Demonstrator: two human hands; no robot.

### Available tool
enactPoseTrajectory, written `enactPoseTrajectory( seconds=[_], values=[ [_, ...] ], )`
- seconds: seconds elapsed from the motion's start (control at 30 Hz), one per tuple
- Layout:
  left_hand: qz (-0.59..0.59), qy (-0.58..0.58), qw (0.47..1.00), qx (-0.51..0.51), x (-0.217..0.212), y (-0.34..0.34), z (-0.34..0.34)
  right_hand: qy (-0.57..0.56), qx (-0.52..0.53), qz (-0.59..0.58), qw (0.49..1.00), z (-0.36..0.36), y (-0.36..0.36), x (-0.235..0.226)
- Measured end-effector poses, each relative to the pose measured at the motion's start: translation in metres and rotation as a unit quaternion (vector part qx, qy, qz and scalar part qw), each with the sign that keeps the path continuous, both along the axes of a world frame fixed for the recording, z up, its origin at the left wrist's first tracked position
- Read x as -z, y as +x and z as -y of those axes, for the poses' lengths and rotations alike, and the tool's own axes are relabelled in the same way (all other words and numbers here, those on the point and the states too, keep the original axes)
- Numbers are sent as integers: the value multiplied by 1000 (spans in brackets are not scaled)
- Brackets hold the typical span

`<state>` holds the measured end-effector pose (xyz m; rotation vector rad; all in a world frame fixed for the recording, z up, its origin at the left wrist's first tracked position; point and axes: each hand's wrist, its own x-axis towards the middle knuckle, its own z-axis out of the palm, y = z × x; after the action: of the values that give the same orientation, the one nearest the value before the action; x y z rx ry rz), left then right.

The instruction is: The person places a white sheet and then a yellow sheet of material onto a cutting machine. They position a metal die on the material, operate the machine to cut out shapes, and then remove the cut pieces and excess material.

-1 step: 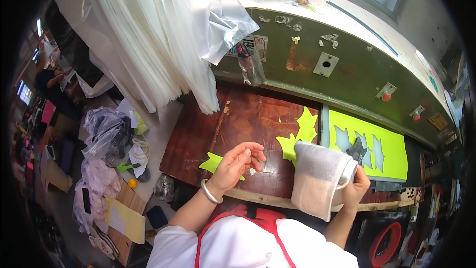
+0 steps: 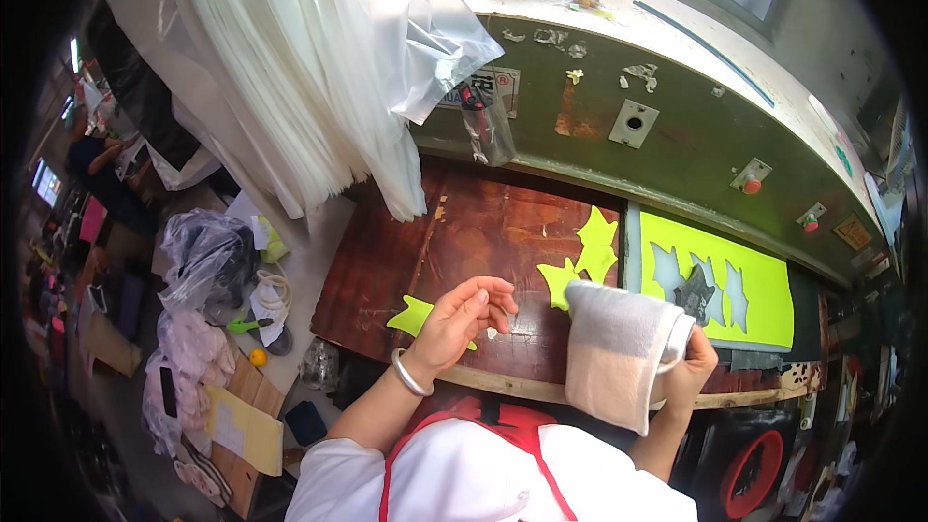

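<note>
My right hand (image 2: pixel 690 367) grips a folded cloth (image 2: pixel 619 353), grey-white on its upper part and pale pink below, which hangs over the front edge of the wooden table (image 2: pixel 474 242). Loosely curled, my left hand (image 2: pixel 466 321) is open above the table with nothing visible in it; a silver bangle is on that wrist. Under this hand lies a neon-yellow cut piece (image 2: pixel 414 315), partly hidden. More pointed neon-yellow pieces (image 2: pixel 596 249) lie just beyond the cloth. To the right, a dark metal cutting die (image 2: pixel 694 296) rests on a neon-yellow sheet (image 2: pixel 767 314) with star-like holes.
A green machine beam (image 2: pixel 580 101) with a red button (image 2: pixel 752 186) runs behind the table. White plastic sheeting (image 2: pixel 290 87) hangs at the upper left. Plastic bags (image 2: pixel 217 251) and a yellow pad (image 2: pixel 246 435) crowd the left side. Another person (image 2: pixel 101 164) is far left.
The folded cloth in my right hand has shifted very slightly left and down. My left hand stays in place.
</note>
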<state>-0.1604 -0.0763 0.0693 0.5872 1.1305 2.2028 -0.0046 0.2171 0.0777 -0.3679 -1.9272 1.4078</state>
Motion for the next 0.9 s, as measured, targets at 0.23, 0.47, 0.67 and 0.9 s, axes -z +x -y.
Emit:
enactPoseTrajectory(
  seconds=[0.23,0.47,0.67,0.9],
  values=[
    [26,37,999,30,14,2,-4,-60,-67,1,996,35,12,4],
    [-368,-151,917,-11,9,29,-10,-99,-154,-7,983,73,-7,22],
    [-293,-201,934,-21,22,57,-24,-234,-101,-8,967,132,-28,35],
    [-320,-218,874,-293,-25,0,48,-138,-327,5,935,113,-60,31]
  ],
)
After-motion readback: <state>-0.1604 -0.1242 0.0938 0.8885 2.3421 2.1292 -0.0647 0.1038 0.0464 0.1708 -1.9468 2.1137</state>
